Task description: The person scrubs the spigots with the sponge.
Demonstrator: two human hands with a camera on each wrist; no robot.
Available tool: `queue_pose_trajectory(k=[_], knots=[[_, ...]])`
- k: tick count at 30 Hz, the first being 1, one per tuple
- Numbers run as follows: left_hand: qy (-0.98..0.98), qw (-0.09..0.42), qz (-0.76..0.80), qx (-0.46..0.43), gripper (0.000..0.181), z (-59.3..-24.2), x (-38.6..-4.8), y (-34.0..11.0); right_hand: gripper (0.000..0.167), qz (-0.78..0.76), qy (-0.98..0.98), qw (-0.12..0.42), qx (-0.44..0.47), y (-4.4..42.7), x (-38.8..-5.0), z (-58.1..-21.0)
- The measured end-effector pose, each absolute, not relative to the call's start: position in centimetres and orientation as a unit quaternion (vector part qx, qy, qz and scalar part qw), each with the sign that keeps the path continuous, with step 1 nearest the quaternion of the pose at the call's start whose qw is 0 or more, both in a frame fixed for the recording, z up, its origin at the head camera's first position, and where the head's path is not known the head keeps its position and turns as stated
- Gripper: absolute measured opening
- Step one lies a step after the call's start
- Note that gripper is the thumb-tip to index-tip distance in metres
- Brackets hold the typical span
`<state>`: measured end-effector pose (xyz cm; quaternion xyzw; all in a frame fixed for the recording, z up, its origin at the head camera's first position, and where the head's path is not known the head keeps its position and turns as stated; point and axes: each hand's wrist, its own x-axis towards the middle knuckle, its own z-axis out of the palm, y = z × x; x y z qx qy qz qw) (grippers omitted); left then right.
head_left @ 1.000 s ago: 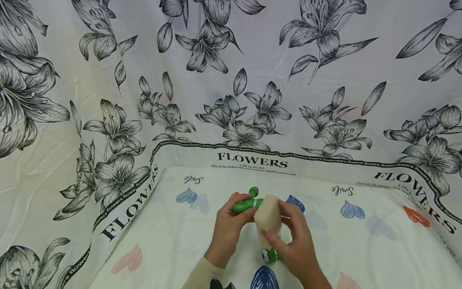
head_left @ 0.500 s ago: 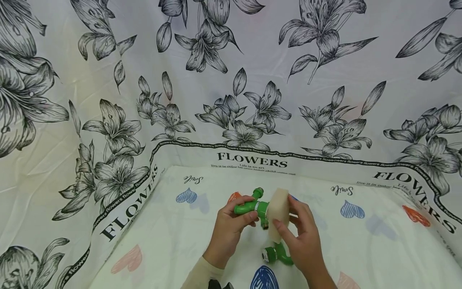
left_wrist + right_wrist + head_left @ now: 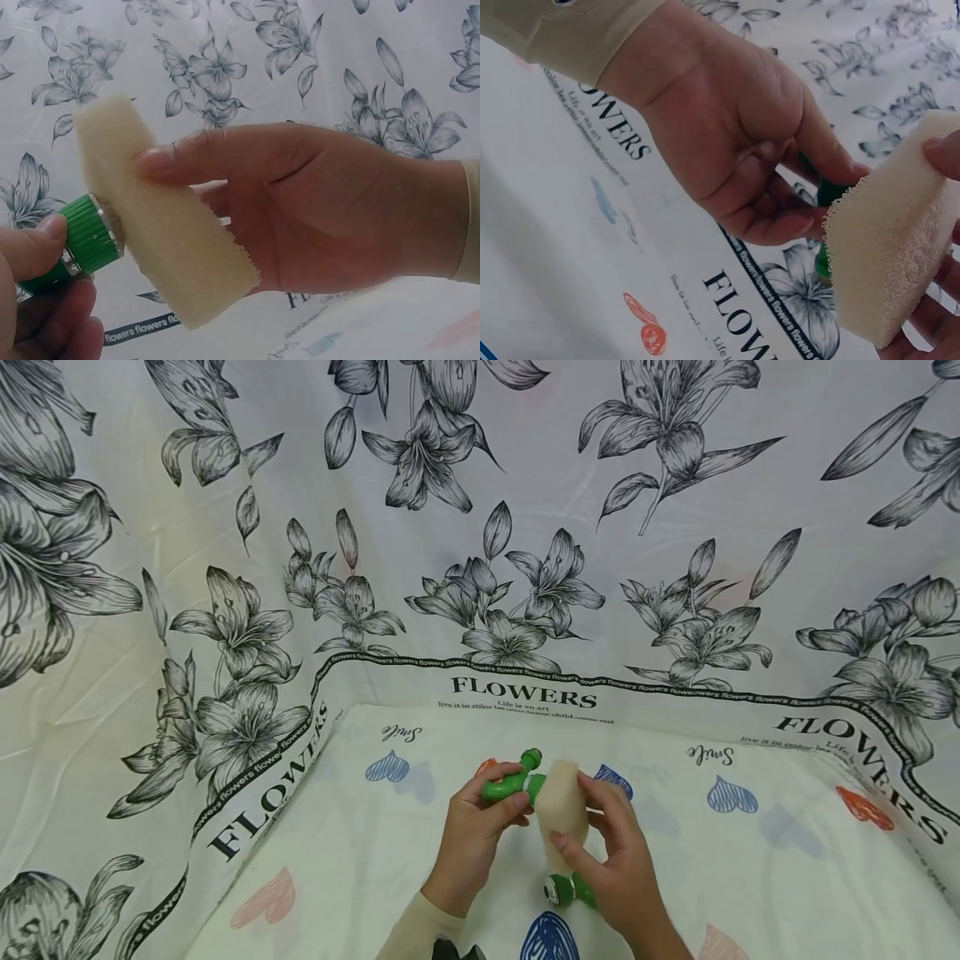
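Observation:
In the head view my left hand [image 3: 468,839] grips a green plastic tap [image 3: 504,790] by its body. My right hand [image 3: 621,852] holds a pale cream sponge [image 3: 562,810], thumb on the near side and fingers behind. The sponge stands against the tap's right end and hides part of it. In the left wrist view the ridged green end of the tap [image 3: 94,236] meets the face of the sponge [image 3: 169,240]. A rough, porous edge of the sponge [image 3: 885,232] shows in the right wrist view, where it covers most of the tap.
A second green tap [image 3: 566,889] lies on the white heart-printed cloth [image 3: 360,860] below the sponge, partly behind the right hand. A flower-printed curtain [image 3: 525,468] rises behind the cloth and along its left side.
The sponge and right hand shifted right, uncovering more of the held tap, then came back left over its end. My left hand keeps its hold, nearly still.

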<state>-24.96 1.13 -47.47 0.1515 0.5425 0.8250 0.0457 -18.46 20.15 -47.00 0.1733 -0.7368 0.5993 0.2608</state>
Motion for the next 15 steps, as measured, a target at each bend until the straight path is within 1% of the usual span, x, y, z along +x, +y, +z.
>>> queue_pose_trajectory(k=[5,8,15], knots=[[0.548,0.040,0.825,0.132,0.042,-47.44,-24.94,1.15,0.078,0.581,-0.746,0.266,0.188,19.95,-18.39,-47.05],[0.553,0.037,0.823,0.127,0.041,-47.37,-24.88,1.21,0.078,0.580,-0.748,0.266,0.181,20.01,-18.38,-47.04],[0.566,0.029,0.814,0.128,0.039,-47.22,-24.89,1.23,0.080,0.577,-0.747,0.275,0.184,20.25,-18.49,-47.05]])
